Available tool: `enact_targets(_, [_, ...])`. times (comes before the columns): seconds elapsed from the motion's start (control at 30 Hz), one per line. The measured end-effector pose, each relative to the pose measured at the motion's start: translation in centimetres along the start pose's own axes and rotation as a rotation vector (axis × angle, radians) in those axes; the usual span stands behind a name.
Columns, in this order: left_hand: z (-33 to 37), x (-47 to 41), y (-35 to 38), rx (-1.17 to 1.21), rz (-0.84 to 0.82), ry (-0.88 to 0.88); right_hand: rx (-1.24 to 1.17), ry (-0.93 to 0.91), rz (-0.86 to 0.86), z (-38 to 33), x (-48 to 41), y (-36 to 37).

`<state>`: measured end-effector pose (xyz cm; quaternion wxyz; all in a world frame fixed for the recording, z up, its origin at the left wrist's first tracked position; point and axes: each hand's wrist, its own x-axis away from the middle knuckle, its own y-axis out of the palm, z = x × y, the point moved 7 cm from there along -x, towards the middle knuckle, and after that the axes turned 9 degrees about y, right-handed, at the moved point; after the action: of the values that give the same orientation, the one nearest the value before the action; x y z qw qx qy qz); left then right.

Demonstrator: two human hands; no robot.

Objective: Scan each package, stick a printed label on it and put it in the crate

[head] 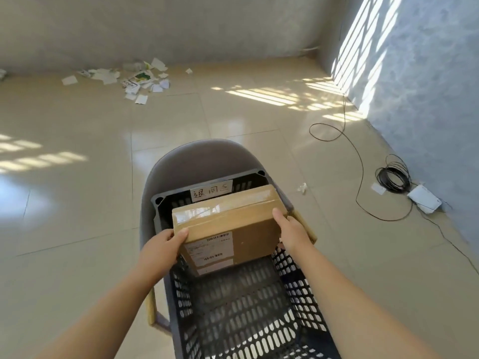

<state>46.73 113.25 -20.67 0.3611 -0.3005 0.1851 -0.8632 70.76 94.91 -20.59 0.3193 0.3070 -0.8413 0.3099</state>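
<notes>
Both hands — left hand [162, 243] at 9 o'clock, right hand [290, 230] at 3, fingers curled round the edges — hold the package [233, 229], printed label [212, 251] already on, over the far end of the dark crate [246, 314] — only setting it down looks left.

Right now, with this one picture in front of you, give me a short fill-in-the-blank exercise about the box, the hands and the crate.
1. The cardboard box, gripped by the left hand and the right hand, carries a printed ____ on its top face.
2. The dark slotted crate stands on a grey ____.
3. White scraps of ____ lie on the floor near the back wall.

Missing words: label; chair; paper.
</notes>
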Motion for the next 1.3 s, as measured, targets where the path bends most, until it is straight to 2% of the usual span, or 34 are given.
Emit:
enact_targets(0.17, [-2.0, -3.4, 0.1, -0.168, 0.086, -0.074, 0.224, -0.023, 0.046, -0.9, -4.7, 2.1])
enact_targets(0.3, [-2.8, -6.2, 0.8, -0.267, 0.077, -0.081, 0.368, -0.055, 0.079, -2.0, -7.6, 3.6])
enact_targets(0.43, [-3.2, -8.3, 1.5, -0.299, 0.047, -0.071, 0.373, -0.072, 0.097, -2.8, -9.4, 4.4])
enact_targets(0.7, [-2.6, -8.7, 1.5, -0.292, 0.038, 0.01, 0.435, -0.045, -0.021, -3.3, -10.2, 5.9])
enact_targets(0.77, [-2.2, -8.2, 1.1, -0.317, 0.022, 0.024, 0.524, -0.052, -0.002, -3.6, -9.5, 5.4])
enact_targets(0.9, [-1.0, -7.1, 0.1, -0.395, -0.031, 0.07, 0.77, -0.122, 0.142, -5.3, -6.8, 3.4])
enact_targets(1.03, [0.3, -5.3, -0.9, -0.481, -0.12, 0.156, 0.921, -0.172, 0.153, -5.8, -2.9, 2.0])
enact_targets(1.17, [1.1, -2.8, -1.7, -0.571, -0.224, 0.261, 0.976, -0.145, 0.092, -4.1, 2.2, 1.4])
enact_targets(1.3, [2.0, 0.4, -2.0, -0.68, -0.36, 0.396, 0.914, -0.086, 0.138, -0.8, 8.7, 1.1])
